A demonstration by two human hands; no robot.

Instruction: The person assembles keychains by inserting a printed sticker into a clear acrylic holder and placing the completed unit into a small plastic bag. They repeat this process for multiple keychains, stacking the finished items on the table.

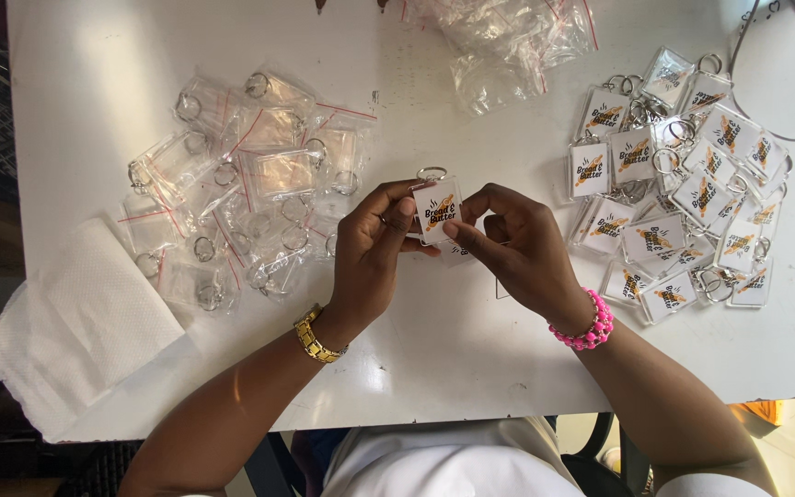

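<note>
2 hands meet above the white tabletop point(434, 350), both pinching 1 clear keychain point(437, 208) with a printed card inside and a metal ring on top. The left hand point(370, 253) grips its left edge with thumb and fingers; the right hand point(517, 244) closes narrow on its lower right corner. Left of the left hand lies a pile of empty bagged keychains point(241, 193) and a paper towel point(85, 322). Right of the right hand sits a heap of filled keychains point(683, 193).

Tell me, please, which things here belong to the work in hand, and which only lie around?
In use: key ring between left hand and right hand; empty key rings; finished key rings.
Lying about: white tissue; empty plastic bags; dark cable.
</note>
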